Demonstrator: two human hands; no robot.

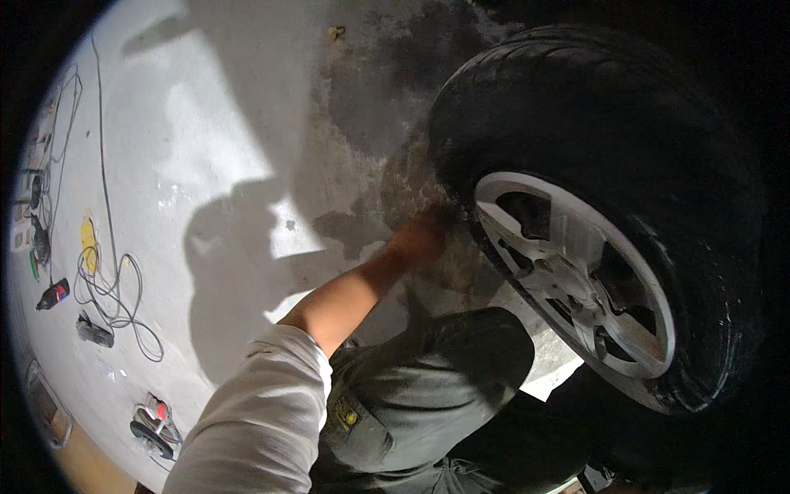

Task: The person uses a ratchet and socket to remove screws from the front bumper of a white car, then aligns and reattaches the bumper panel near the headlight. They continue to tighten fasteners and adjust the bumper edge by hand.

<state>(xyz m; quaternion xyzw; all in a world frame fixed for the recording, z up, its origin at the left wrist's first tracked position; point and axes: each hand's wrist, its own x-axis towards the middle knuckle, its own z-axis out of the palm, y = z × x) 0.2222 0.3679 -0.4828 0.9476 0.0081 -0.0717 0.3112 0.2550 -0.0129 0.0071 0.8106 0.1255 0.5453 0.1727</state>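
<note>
My left hand (423,238) reaches down to the lower side of a black rubber tyre (555,117). Shade and blur hide its fingers, so I cannot tell whether it grips the tyre or something else. The tyre is mounted on a silver-grey spoked wheel rim (574,231), which leans at an angle on the right and has dirt on its spokes. A light sleeve (259,407) covers my upper arm. My bent knee in dark trousers (432,383) is just below the hand. My right hand is out of view.
Stained concrete floor (364,111) extends beyond the wheel. At the left lie a coiled dark cable (139,302), a yellow object (89,238), a dark bottle (54,294) and a dark block-like object (94,330). A tool with a red part (159,410) rests lower down.
</note>
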